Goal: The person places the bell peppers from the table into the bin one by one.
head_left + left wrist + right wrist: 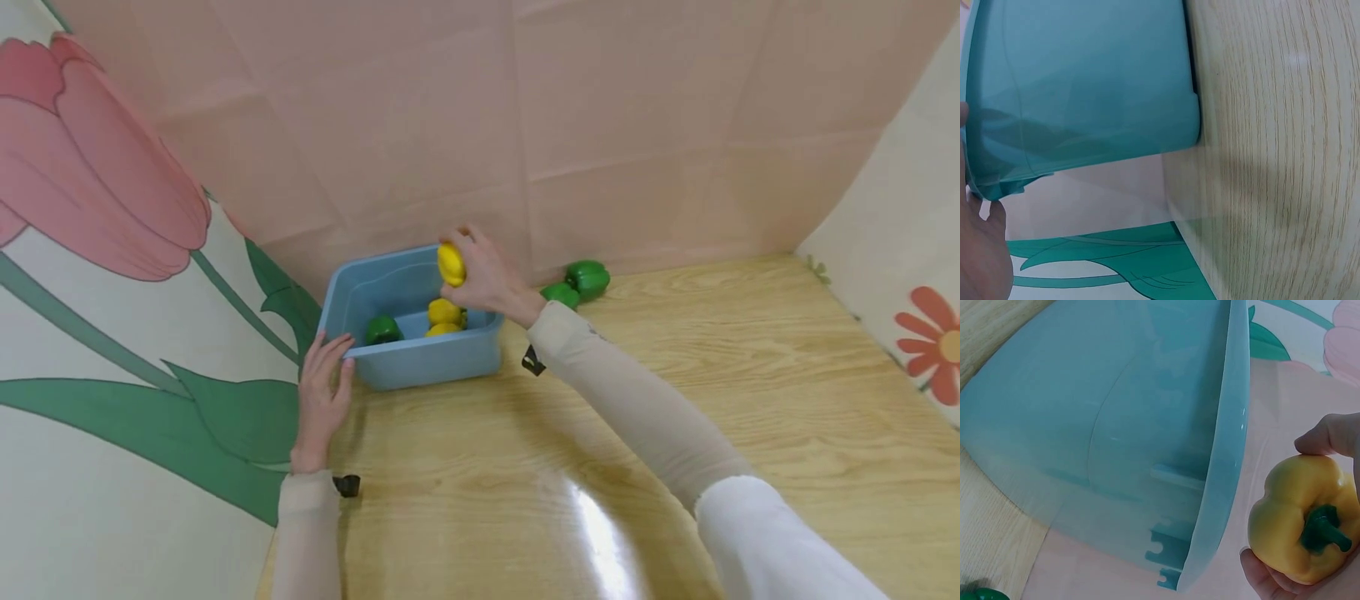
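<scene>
My right hand (486,273) grips a yellow bell pepper (452,264) over the right part of a blue plastic bin (423,360). In the right wrist view the thumb and fingers close round the yellow pepper (1300,519), its green stem showing, beside the bin's rim (1225,444). At the bin's front left corner, my left hand (324,396) holds the rim; the left wrist view shows only part of that hand (982,250) at the rim. Inside the bin lie a green bell pepper (383,330) and two yellow peppers (446,312), one partly hidden behind the front wall.
Two green bell peppers (588,279) sit on the wooden table (750,358) to the right of the bin, one partly covered by the right forearm. A pink sheet (390,125) hangs behind. A wall with painted tulips (127,167) stands close on the left.
</scene>
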Motion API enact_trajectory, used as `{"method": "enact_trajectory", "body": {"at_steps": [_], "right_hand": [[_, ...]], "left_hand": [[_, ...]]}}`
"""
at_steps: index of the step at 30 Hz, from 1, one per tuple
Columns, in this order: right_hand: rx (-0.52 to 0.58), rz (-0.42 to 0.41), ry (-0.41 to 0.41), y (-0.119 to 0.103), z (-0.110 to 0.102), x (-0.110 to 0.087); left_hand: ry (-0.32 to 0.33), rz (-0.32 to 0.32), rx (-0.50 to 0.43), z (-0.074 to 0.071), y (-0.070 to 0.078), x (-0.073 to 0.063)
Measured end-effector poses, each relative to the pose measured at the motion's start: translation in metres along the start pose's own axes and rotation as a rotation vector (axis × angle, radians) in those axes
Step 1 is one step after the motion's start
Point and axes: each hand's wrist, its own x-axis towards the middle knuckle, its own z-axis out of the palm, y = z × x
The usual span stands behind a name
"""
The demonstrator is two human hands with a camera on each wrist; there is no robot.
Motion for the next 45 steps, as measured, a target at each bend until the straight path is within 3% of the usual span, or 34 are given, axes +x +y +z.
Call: {"method": "enact_trajectory", "body": {"at_steps": [15, 45], "right_hand": [[-0.097, 0.076, -0.042, -0.008, 0.009, 0.001], [-0.062, 0.036, -0.066, -0.004, 0.023, -0.005]], "left_hand": [[-0.011, -0.004, 0.008, 0.001, 0.002, 0.001], [-0.027, 0.013, 0.019, 0.0, 0.004, 0.003]]}}
